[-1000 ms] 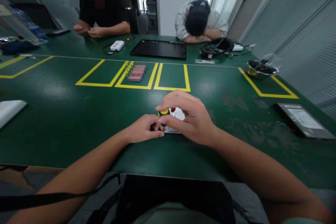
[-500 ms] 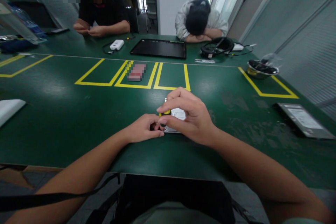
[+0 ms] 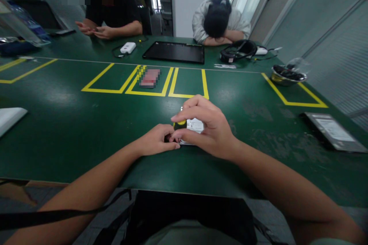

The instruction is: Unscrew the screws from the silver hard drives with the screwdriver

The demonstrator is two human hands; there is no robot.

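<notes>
A silver hard drive with a white label (image 3: 196,124) lies on the green table, partly hidden by my hands. Above its left part, my right hand (image 3: 205,124) holds a yellow and black screwdriver handle (image 3: 180,124) between thumb and fingers. The tool's lower end is hidden behind my fingers. My left hand (image 3: 157,140) rests on the table at the drive's left edge, its fingers curled together near the tool. Whether those fingers hold the drive or part of the tool is not visible.
Another drive (image 3: 333,131) lies at the right, with a metal bowl (image 3: 288,75) behind it. A black panel (image 3: 174,52), coiled cables (image 3: 240,51) and a white adapter (image 3: 128,48) stand at the back. Two people sit across the green table (image 3: 71,130).
My right thumb and fingers have shifted slightly around the screwdriver handle, which looks turned. My left hand has hardly moved. Across the table, a person's hands have parted a little.
</notes>
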